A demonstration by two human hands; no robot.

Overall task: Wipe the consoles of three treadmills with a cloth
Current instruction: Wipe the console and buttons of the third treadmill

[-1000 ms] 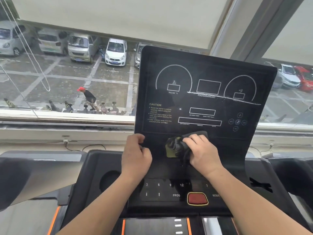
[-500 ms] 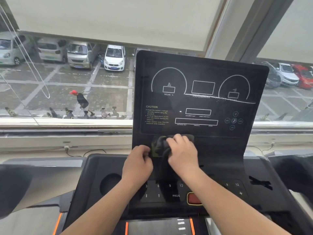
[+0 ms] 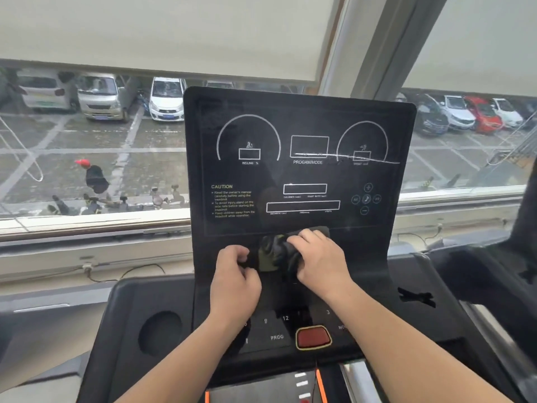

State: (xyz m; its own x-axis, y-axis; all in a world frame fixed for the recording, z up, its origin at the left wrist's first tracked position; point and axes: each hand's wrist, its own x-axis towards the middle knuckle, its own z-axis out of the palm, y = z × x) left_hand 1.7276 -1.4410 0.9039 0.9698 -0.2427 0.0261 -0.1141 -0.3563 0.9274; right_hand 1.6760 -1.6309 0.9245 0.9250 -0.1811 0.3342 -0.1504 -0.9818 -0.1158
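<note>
Right hand (image 3: 319, 258), grip curled round the bunched dark cloth (image 3: 276, 253), pressing it low on the console (image 3: 299, 112); left hand (image 3: 234, 276) curled just beside it (pinching the edge? cannot tell). Red button (image 3: 313, 336) below.

The black treadmill console (image 3: 299, 126) stands tilted upright at the centre of the frame. Its glossy panel carries white dial outlines, boxes and CAUTION text, with a pale streak across its right half. A dark, olive-tinged cloth (image 3: 276, 251) lies bunched against its lower middle. The right hand (image 3: 322, 263) grips it and the left hand (image 3: 235, 277) pinches its left edge.
</note>
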